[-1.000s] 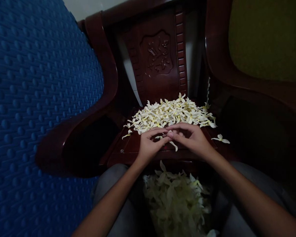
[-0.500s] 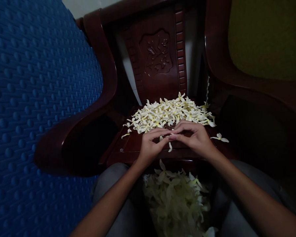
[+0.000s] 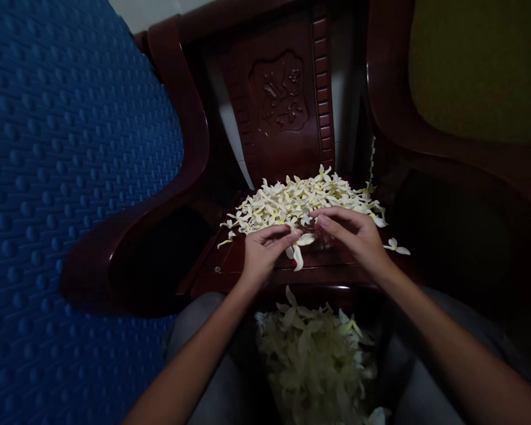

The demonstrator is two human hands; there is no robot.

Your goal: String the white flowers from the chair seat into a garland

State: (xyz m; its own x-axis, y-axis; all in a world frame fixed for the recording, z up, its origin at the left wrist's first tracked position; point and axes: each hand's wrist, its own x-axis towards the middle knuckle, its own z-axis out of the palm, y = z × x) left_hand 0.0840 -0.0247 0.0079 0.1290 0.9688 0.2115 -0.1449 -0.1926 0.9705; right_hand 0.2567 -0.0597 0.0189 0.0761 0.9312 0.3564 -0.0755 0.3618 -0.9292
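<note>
My left hand (image 3: 265, 251) pinches a white flower (image 3: 298, 250) whose petals hang over the front of the wooden seat (image 3: 236, 260). To its right, my right hand (image 3: 354, 236) has its thumb and fingers a little apart, with nothing visible between them, at the near edge of a heap of white flowers (image 3: 287, 200). The heap spreads over the back part of the seat. A single flower (image 3: 397, 247) lies at the right end of the seat, and another (image 3: 227, 239) lies at the left.
More white flowers (image 3: 314, 360) fill a container between the knees, its walls hard to make out. Curved wooden armrests (image 3: 146, 218) flank the seat. A blue bumpy mat (image 3: 71, 147) stands at the left, and a dark yellow-green surface (image 3: 478, 71) is at the upper right.
My hands have moved apart from their touching position. The right one has opened, and the flower in my left hand now shows more of its petals.
</note>
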